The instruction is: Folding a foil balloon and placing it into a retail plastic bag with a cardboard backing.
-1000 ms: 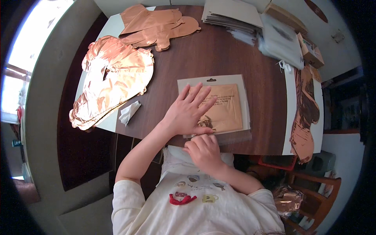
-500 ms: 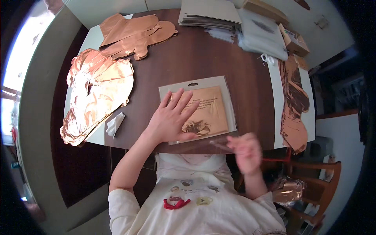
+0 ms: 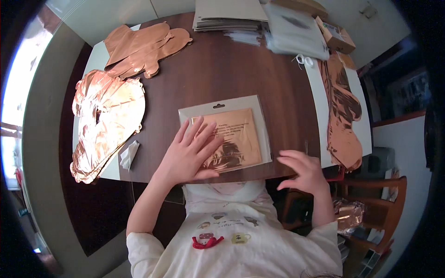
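Observation:
A flat clear-sleeved package (image 3: 265,139) with a hang hole and a pale backing lies near the table's front edge. Inside it is a folded copper-coloured foil piece (image 3: 248,134) with dark print. My left hand (image 3: 187,155) rests on the package's left part, fingers spread flat, covering some of it. Just right of the package, over the front edge, my right hand (image 3: 303,173) is held with thumb and fingers apart; I see nothing in its grasp.
Shiny copper foil shapes (image 3: 111,113) lie at left, more foil shapes (image 3: 148,48) behind them, and a foil pile (image 3: 343,134) at right. A crumpled white tissue (image 3: 129,155), grey boards (image 3: 229,16), clear bags (image 3: 296,32), a cardboard box (image 3: 336,36) and a chair (image 3: 394,204) stand around.
My right hand has moved right, away from the package, and its closed fingers have opened; a clear strip it seemed to pinch is no longer in them. My left hand stays on the package.

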